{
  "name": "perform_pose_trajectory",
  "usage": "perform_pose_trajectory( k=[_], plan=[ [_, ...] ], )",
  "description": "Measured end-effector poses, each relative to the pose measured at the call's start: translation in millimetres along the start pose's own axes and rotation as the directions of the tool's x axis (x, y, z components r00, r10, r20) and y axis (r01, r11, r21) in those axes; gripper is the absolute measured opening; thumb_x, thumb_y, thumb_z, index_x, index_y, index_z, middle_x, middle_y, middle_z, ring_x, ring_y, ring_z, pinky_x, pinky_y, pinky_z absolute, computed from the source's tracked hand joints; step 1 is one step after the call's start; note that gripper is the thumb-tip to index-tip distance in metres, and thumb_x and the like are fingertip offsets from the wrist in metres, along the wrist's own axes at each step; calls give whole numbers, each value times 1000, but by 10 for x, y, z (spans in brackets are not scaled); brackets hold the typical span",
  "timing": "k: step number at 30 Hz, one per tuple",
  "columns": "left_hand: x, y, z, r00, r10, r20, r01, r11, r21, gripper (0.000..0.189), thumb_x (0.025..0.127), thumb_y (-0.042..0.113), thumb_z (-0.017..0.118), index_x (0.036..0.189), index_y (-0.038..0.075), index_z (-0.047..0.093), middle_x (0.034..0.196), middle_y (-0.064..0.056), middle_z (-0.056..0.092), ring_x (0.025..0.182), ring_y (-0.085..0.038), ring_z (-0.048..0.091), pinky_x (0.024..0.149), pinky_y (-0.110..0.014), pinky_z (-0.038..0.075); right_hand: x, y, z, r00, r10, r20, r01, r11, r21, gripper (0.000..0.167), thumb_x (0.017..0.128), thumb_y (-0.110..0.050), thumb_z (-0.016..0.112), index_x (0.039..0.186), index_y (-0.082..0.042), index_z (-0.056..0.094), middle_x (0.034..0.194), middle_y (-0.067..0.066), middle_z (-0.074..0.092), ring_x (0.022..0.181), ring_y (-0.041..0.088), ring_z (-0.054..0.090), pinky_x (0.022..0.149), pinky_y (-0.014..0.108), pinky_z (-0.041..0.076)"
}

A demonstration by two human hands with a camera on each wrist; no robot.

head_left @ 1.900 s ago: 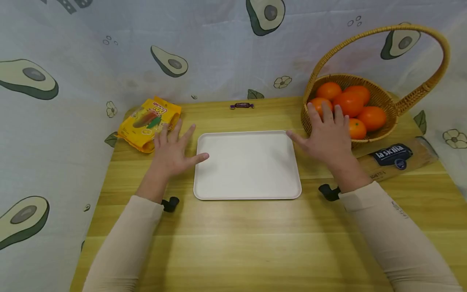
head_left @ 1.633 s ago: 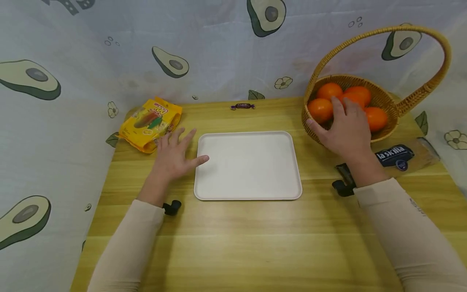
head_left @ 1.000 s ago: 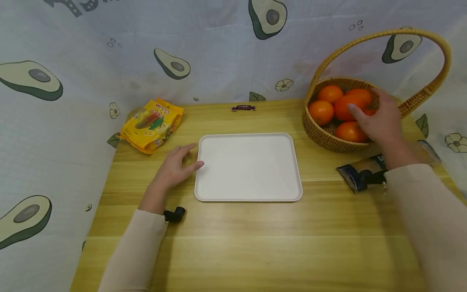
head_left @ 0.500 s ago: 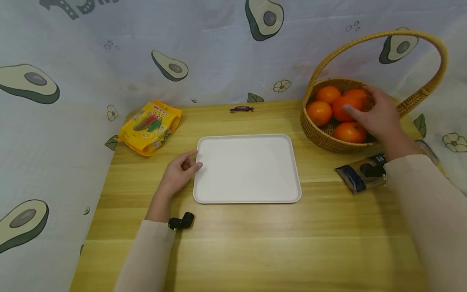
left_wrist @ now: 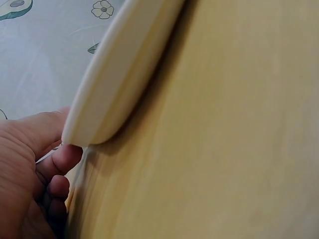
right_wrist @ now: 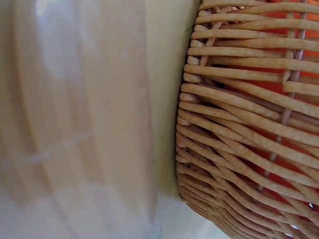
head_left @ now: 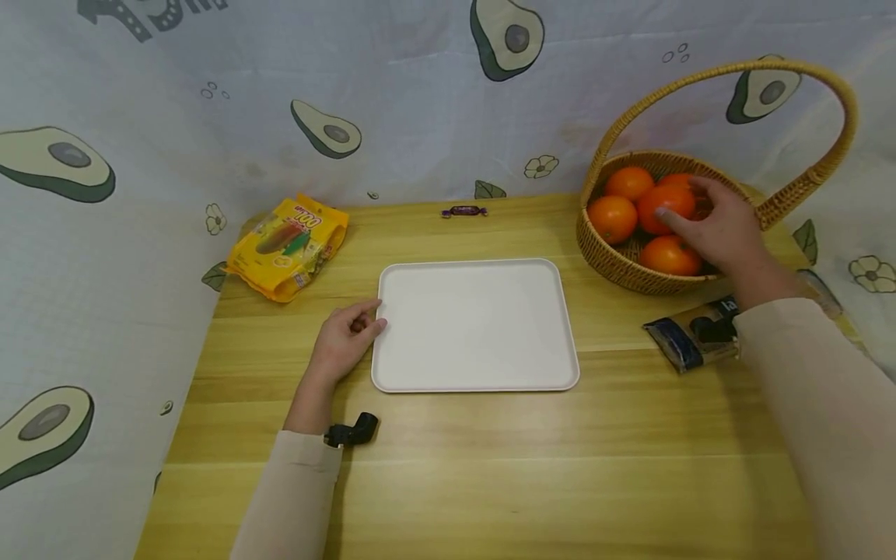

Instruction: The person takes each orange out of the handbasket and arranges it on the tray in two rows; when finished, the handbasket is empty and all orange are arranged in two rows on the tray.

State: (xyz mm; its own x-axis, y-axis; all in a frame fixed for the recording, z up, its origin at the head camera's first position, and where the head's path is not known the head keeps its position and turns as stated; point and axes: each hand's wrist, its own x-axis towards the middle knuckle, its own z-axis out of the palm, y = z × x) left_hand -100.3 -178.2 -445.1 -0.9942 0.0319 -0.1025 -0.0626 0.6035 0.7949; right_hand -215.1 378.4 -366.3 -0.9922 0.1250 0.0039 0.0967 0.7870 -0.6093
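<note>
The white tray [head_left: 476, 327] lies mid-table. My left hand [head_left: 344, 342] pinches its left edge, thumb at the rim; in the left wrist view a finger sits under the tray's rim [left_wrist: 107, 84]. On the right, my right hand [head_left: 721, 225] reaches into the wicker basket [head_left: 616, 264], its thumb by the middle orange [head_left: 661, 204] and its fingertips over the back one [head_left: 675, 180]. The palm hides what lies beneath, so I cannot tell whether it grips an orange. The right wrist view shows only the basket's woven wall [right_wrist: 239, 119], with orange skin behind it.
A yellow bag with a mango picture [head_left: 287, 245] lies at the back left. A purple wrapped candy [head_left: 464, 211] is near the back edge. Below the right forearm lies a spaghetti packet [head_left: 682, 334]. The basket's tall handle [head_left: 728, 71] arches over the oranges.
My left hand has come down from beside the yellow bag to the tray's left edge, its fingers curling. My right hand has moved right and deeper over the basket, and the oranges have shifted.
</note>
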Motion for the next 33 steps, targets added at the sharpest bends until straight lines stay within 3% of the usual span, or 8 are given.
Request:
perform_pose_trajectory(
  k=[8,18,27,33],
  plan=[
    [-10,9,5,1000,-8,-7,8,1000,31,40,98,25,69,136,13,67,101,-8,67,96,-23,52,84,-34,42,-11,-9,-5,999,-2,42,4,999,-47,88,95,-55,61,164,-15,23,153,33,41,131,53,43,105,71,34],
    [2,23,18,1000,-21,-18,22,999,49,39,98,24,68,136,16,68,100,-9,68,96,-23,53,83,-34,43,-15,7,-10,1000,-10,20,11,999,-40,86,94,-54,63,162,-15,27,152,32,43,130,51,45,103,69,36],
    [-4,26,27,999,-24,-23,25,998,49,39,97,23,69,135,15,68,100,-9,69,94,-23,54,82,-33,43,-49,-23,-22,999,-24,-44,24,1000,-11,85,93,-49,66,161,-11,31,159,27,35,134,51,42,105,70,36],
    [-9,17,22,999,-20,-28,22,999,48,39,96,23,69,135,15,68,100,-9,69,93,-23,54,81,-32,43,-72,-72,-41,993,-74,-92,71,997,-35,82,93,-44,69,160,-12,34,160,26,32,137,53,37,107,73,32]
  ],
)
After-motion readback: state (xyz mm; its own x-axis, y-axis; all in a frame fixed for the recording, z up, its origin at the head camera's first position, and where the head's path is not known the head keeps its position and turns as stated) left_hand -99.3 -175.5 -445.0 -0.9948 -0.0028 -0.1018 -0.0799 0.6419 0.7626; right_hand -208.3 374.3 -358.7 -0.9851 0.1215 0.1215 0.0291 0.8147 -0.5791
